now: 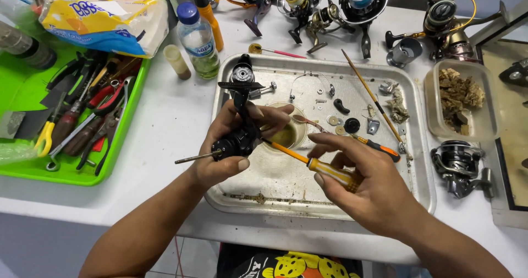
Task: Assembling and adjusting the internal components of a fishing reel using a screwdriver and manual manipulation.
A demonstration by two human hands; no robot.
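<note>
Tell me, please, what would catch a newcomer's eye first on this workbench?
At the centre, the left hand grips a black fishing reel body over a metal tray while the right hand sets an orange-handled screwdriver to it. Small loose parts lie scattered in the tray. A green tray of pliers and tools sits at left, and a row of assembled reels lines the far edge.

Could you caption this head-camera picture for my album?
Left hand grips a black fishing reel body over a metal tray; right hand sets a yellow-handled screwdriver to it.
</note>
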